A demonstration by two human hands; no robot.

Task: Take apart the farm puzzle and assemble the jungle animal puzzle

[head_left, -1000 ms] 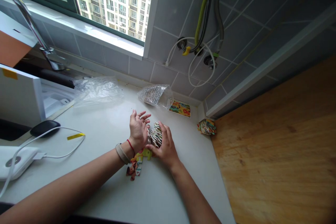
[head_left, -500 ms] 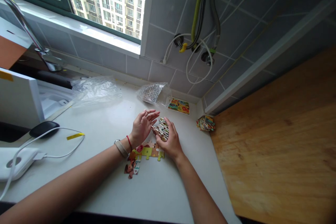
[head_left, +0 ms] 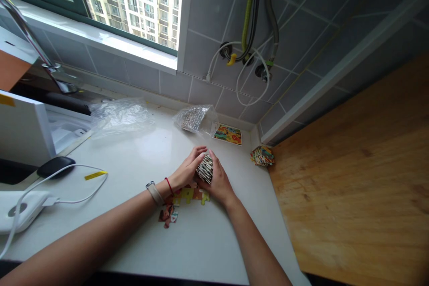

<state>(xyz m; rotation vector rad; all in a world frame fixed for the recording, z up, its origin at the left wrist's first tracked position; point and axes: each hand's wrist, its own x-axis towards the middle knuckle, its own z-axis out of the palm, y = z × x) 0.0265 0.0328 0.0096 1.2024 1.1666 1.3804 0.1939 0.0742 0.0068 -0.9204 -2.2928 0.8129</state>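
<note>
Between my two hands is a thick stack of puzzle pieces [head_left: 204, 169], edges toward me. My right hand [head_left: 219, 183] wraps it from the right, thumb low and fingers over the far side. From the left, my left hand [head_left: 187, 170] presses against the same stack with its fingers curved along it. Just below the hands lie several joined puzzle pieces [head_left: 187, 195] in yellow and brown, partly covered by my left hand and wrist. They run down at the left to a piece with a dark-haired figure [head_left: 166, 214].
A second pile of puzzle pieces [head_left: 262, 156] stands by the wooden board [head_left: 348, 178] on the right. Behind my hands are a colourful picture card [head_left: 228, 134] and a clear bag [head_left: 196, 119]. Crumpled plastic [head_left: 122, 116], a black mouse-like object [head_left: 56, 166] and a white cable [head_left: 100, 187] lie left.
My left hand has turned from an open palm and closed in on the stack. The pieces, loose and uneven before, now sit more evenly aligned between both hands.
</note>
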